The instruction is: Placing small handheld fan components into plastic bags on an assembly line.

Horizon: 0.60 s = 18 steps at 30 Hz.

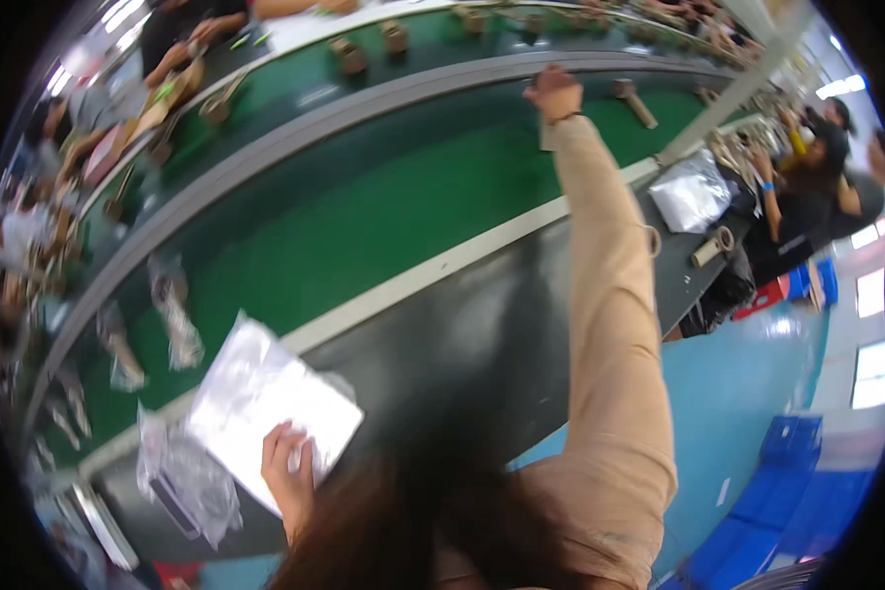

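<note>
One long green conveyor belt, smooth, white-edged point(364, 211); split lengthwise by one grey metal divider rail point(462, 71). Far lane lined w/ brown round-headed handled pcs point(351, 56); co-workers seated along the far edge.

One dark grey flat work table point(462, 334), set alongside the belt, nr side.

Stacked blue boxes point(767, 511), placed on the blue floor, R of table.

Flat white plastic bags point(256, 379), overlapped, laid at the L part of the table, one corner extended over the belt edge. Pressed on from above by the L hand point(290, 472): fingers loosely spread, slightly bent.

One crumpled white plastic bundle point(693, 192), left at the table's far R end.

One clear plastic bag w/ dark strip point(187, 482), placed just beside the white bags, L side.

Two clear-wrapped handled pcs point(174, 313), laid on the nr lane, L.

One tan unwrapped handled pc point(712, 247), laid nr the bundle.

One brown handled pc point(635, 103), laid on the nr lane, R of the R hand point(558, 93). Sd hand extended over the belt nr the divider, blurred; grip cannot be told.

One beige narrow pc point(547, 136), partly hidden, seen directly below R hand; whether held, unclear.
</note>
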Motion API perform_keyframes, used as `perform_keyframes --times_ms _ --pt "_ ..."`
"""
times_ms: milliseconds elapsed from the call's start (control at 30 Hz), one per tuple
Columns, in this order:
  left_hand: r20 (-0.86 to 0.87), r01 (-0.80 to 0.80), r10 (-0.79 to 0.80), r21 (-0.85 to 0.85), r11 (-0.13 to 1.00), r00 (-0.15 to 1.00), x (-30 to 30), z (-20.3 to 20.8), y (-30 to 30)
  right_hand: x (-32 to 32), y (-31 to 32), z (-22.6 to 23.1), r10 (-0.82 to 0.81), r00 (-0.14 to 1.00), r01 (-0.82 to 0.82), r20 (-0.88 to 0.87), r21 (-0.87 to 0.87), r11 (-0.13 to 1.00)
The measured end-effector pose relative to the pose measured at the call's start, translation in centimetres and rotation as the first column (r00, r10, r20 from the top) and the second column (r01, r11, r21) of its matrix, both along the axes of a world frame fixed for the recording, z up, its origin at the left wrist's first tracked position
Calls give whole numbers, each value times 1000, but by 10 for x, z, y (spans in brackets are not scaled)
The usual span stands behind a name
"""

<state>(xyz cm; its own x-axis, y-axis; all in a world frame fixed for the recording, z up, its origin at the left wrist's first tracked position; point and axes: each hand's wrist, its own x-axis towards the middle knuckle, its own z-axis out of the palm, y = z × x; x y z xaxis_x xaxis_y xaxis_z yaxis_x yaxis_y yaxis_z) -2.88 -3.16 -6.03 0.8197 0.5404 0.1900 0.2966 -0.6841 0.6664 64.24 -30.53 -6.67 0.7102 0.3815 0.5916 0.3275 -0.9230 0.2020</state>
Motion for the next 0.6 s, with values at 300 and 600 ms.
perform_keyframes --times_ms 300,600 --pt "71 53 -62 126 991 996 20 19 3 -254 8 66 789 610 -160 -73 964 214" --pt "182 132 -120 -55 990 976 6 26 0 -540 91 19 803 565 -146 190 981 -130"
